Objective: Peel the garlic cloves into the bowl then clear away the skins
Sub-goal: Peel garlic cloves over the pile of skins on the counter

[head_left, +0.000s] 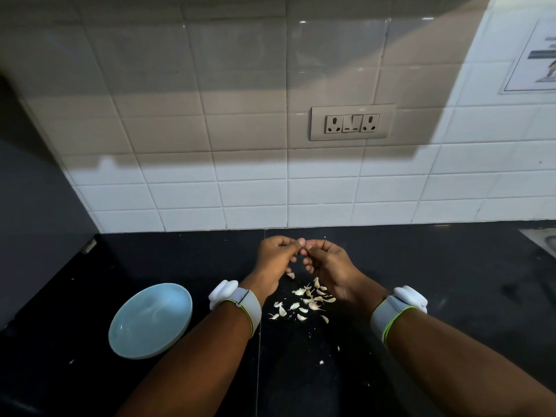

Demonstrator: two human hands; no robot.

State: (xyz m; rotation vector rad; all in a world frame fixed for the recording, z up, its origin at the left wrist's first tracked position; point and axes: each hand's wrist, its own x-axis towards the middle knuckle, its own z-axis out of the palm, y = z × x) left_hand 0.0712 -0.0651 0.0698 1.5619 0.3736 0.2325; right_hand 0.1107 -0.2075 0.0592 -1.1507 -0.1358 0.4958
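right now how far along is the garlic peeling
Early on. Loose skins and cloves lie on the black counter. Both hands, left hand and right hand, pinch one garlic clove. The blue bowl looks empty. Left: more peeling, then clearing skins.

Both forearms reach forward, banded at the wrists, with the left hand [274,256] and right hand [326,261] raised together, fingers curled, fingertips meeting in a pinch.
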